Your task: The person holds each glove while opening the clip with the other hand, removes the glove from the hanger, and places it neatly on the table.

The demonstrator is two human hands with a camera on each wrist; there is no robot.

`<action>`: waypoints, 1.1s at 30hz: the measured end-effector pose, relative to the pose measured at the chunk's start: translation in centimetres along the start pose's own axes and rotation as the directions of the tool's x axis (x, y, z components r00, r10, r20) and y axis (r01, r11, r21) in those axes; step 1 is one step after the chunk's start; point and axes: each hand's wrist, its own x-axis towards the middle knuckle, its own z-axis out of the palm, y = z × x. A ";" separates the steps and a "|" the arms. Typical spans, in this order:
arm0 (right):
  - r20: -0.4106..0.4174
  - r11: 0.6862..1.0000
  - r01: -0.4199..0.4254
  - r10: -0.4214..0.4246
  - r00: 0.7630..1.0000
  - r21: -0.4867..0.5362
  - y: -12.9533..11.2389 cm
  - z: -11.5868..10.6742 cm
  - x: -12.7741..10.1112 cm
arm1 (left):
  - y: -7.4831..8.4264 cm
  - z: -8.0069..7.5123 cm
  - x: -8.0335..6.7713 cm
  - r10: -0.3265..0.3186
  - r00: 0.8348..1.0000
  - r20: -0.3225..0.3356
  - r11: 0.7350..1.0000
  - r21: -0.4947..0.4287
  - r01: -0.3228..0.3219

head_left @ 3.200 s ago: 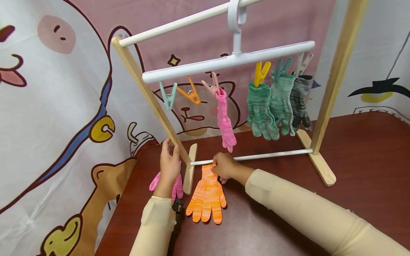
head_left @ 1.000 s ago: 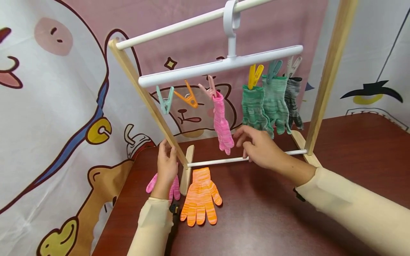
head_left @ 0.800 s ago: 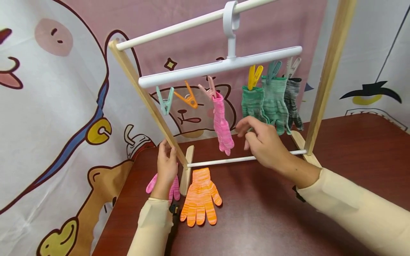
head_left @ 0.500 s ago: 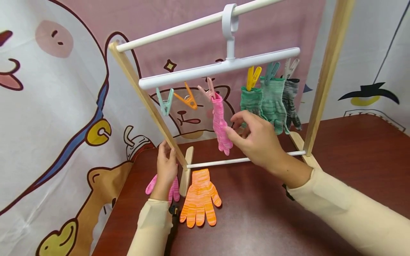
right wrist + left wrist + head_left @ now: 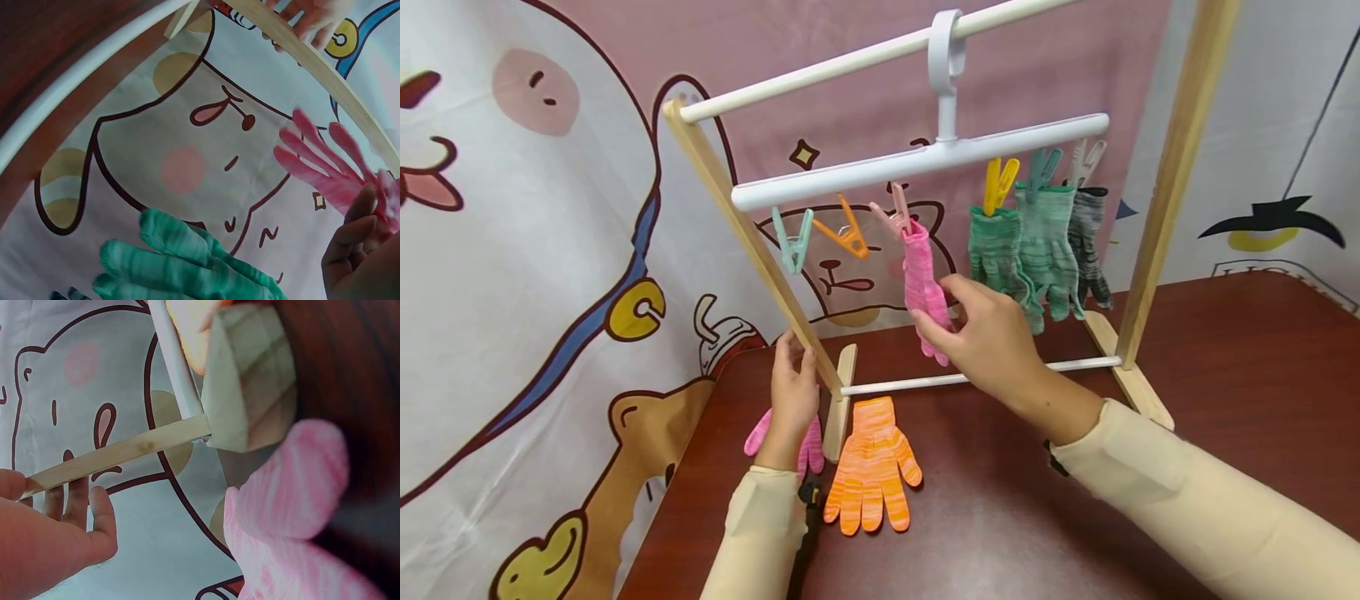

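A pink glove (image 5: 917,275) hangs from a pink clothespin (image 5: 895,212) under the white hanger (image 5: 925,154). My right hand (image 5: 988,337) pinches its lower half, thumb in front and fingers behind; the right wrist view shows the pink glove (image 5: 319,169) spread beside the thumb. My left hand (image 5: 793,392) holds the rack's left wooden post (image 5: 752,250); in the left wrist view several fingers pass behind the post (image 5: 125,450). An orange glove (image 5: 872,467) lies flat on the table before the bottom rod. Another pink glove (image 5: 812,442) lies partly hidden under my left forearm.
Mint (image 5: 792,242) and orange (image 5: 846,229) clothespins hang at the hanger's left with nothing clipped. To the right, a green glove (image 5: 996,250), a pale green glove (image 5: 1048,246) and a grey-black glove (image 5: 1088,242) hang from clothespins. A bottom rod (image 5: 917,383) joins the rack's feet.
My right hand has let go of the orange glove's cuff, risen to the right, then come left onto the hanging pink glove, which tilts slightly. My left hand has stayed at the post.
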 end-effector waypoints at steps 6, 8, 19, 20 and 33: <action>-0.056 0.997 0.074 -0.073 0.996 0.006 0.4 0.5 -0.9 | -0.1 0.0 0.0 0.009 1.000 -0.010 1.000 0.012 -0.009; -0.078 0.995 0.096 -0.094 0.992 0.015 0.5 0.6 -1.1 | -0.1 0.0 0.0 0.009 1.000 -0.008 1.000 0.010 -0.009; -0.122 0.990 0.106 -0.095 0.988 0.093 0.6 0.7 -1.5 | 0.0 0.0 0.1 -0.012 1.000 -0.004 1.000 0.004 0.012; -0.120 0.990 0.099 -0.087 0.989 0.101 0.6 0.7 -1.5 | 0.0 0.0 0.1 -0.013 1.000 -0.006 1.000 0.006 0.013; -0.145 0.982 0.052 -0.026 0.989 0.180 0.5 0.6 -2.6 | 1.2 0.0 -0.2 -0.041 0.999 0.004 0.999 0.015 0.041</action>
